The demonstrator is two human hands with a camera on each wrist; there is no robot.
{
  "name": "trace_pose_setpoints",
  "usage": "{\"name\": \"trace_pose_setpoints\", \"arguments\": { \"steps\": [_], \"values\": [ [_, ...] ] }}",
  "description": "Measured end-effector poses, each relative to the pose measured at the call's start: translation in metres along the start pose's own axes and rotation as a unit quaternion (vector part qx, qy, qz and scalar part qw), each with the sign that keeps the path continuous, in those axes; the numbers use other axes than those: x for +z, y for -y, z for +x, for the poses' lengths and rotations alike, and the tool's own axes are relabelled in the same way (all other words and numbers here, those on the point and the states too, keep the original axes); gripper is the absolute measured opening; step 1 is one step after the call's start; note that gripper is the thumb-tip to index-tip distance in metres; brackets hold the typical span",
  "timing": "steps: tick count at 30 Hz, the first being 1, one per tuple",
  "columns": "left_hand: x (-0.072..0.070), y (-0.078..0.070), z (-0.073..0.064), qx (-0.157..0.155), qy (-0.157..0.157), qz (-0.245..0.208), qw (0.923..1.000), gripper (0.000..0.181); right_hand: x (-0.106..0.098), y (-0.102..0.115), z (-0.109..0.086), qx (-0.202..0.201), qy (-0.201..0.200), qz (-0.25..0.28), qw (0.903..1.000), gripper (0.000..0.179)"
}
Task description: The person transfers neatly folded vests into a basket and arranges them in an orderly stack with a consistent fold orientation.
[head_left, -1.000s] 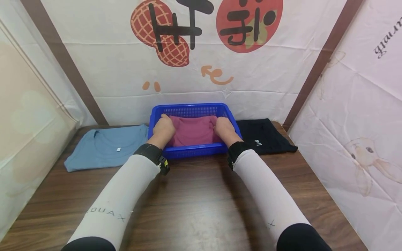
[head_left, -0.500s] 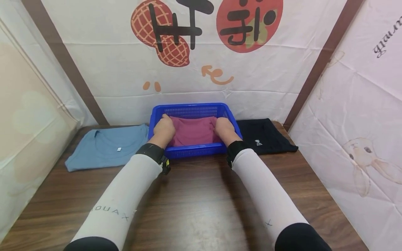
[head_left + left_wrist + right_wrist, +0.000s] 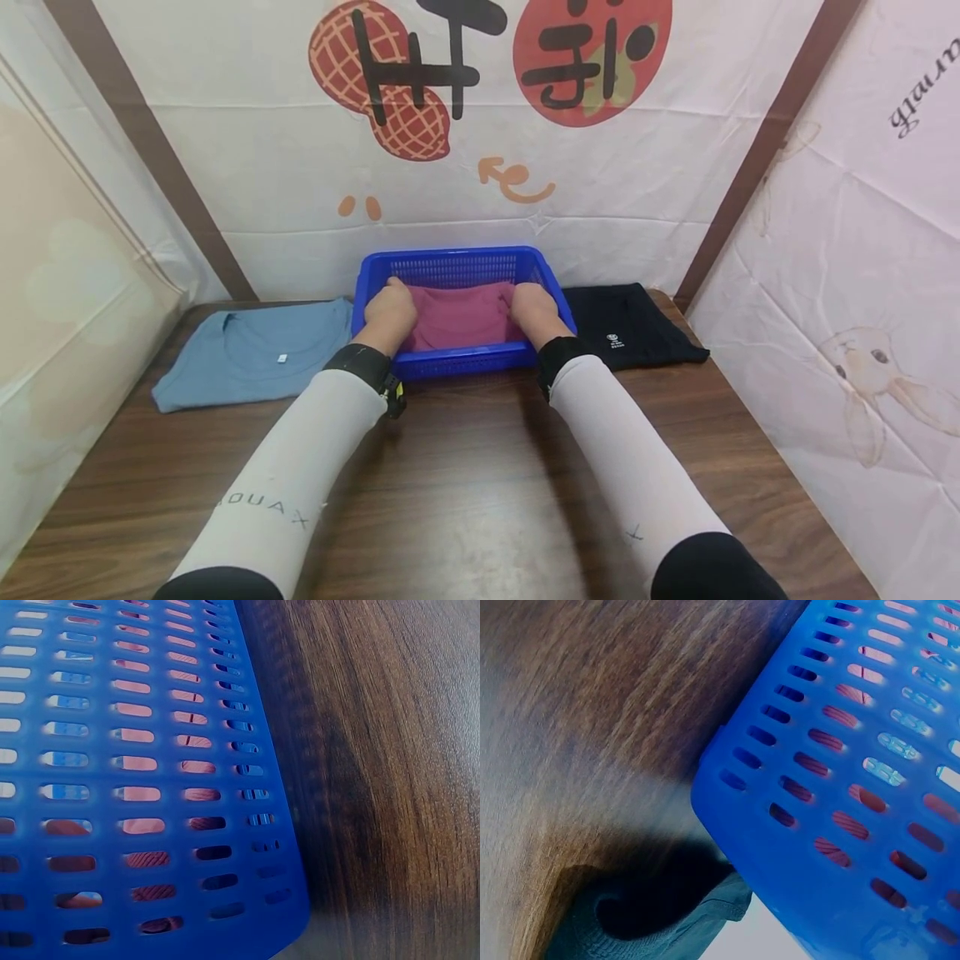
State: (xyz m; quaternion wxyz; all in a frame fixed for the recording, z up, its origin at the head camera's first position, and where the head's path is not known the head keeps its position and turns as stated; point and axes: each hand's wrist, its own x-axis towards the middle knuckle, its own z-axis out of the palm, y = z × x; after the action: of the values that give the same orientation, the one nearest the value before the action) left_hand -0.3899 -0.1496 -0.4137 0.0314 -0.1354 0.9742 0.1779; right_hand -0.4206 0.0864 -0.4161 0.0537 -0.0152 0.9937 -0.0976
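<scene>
A blue plastic basket [image 3: 467, 360] stands at the back of the table, with a folded pink T-shirt [image 3: 463, 318] inside it. My left hand [image 3: 391, 315] grips the shirt's left side within the basket. At its right side, my right hand [image 3: 534, 310] pinches the cloth with curled fingers. Both sets of fingertips are mostly hidden. The left wrist view is filled by the slotted basket wall [image 3: 169, 776], with pink cloth showing through the holes. In the right wrist view, a basket corner [image 3: 757, 840] covers the hand.
A folded blue T-shirt [image 3: 255, 354] lies left of the basket. To its right is a folded black garment [image 3: 633, 325] with a small white print. Printed cloth walls [image 3: 465, 200] enclose the wooden table [image 3: 465, 483] at the back and sides.
The far edge of the pink T-shirt has sunk slightly lower in the basket. Both hands keep their hold, and the basket stays in place.
</scene>
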Motion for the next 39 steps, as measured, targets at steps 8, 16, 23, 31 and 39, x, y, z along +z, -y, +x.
{"name": "trace_pose_setpoints", "arguments": {
  "steps": [8,16,23,31,39],
  "values": [
    [0.0026,0.0010,-0.0040,0.017,-0.004,0.019,0.9997,0.060,0.0036,-0.0003,0.0010,0.000,0.002,-0.011,0.9999,0.029],
    [0.0043,0.0011,-0.0004,0.018,0.010,0.036,0.9991,0.064,0.0086,-0.0014,0.0044,0.001,-0.003,-0.006,1.0000,0.044],
    [0.0050,-0.0004,0.0013,0.026,0.013,0.056,0.9980,0.066,0.0064,0.0002,0.0038,0.001,0.008,-0.022,0.9997,0.041],
    [0.0048,-0.0009,0.0041,0.024,0.017,0.072,0.9970,0.068,0.0024,0.0022,-0.0018,-0.007,0.001,-0.031,0.9995,0.044],
    [0.0041,-0.0026,0.0017,0.019,0.031,0.082,0.9960,0.070,0.0049,0.0011,0.0006,-0.010,0.014,-0.035,0.9993,0.041]
  ]
}}
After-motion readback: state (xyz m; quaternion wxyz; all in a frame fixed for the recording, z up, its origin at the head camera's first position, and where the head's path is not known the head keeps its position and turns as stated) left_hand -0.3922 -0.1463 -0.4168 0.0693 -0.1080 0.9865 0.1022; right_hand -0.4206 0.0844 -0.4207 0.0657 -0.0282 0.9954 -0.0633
